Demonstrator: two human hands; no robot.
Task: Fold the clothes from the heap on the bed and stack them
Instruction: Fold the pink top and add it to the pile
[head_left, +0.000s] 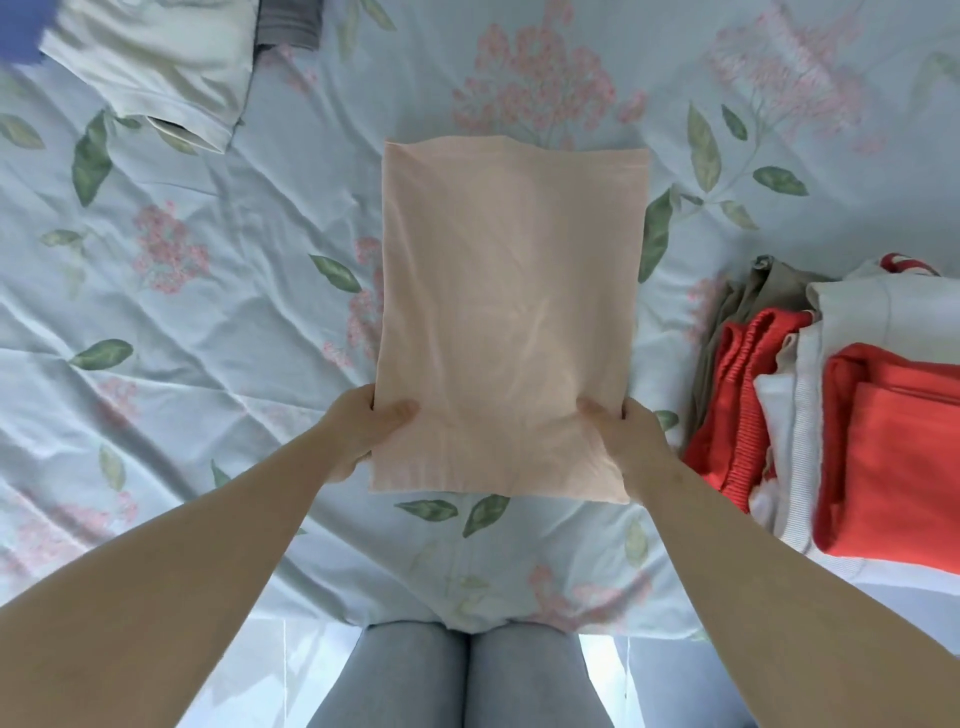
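Lying mid-frame on the floral bed (208, 322), the folded pink garment (511, 312) is held near its lower corners. The left grip (363, 426) curls round its left edge, thumb on top; the right grip (628, 441) does likewise at the right edge. A red-and-white stack (857, 426) sits at right, the heap (156, 57) upper left.

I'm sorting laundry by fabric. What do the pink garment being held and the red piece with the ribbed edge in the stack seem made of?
The pink garment looks like thin, matte jersey, perhaps cotton: it lies flat with soft creases. The red piece looks like a thicker matte knit: its edge shows raised ribbing. The fibre cannot be told.
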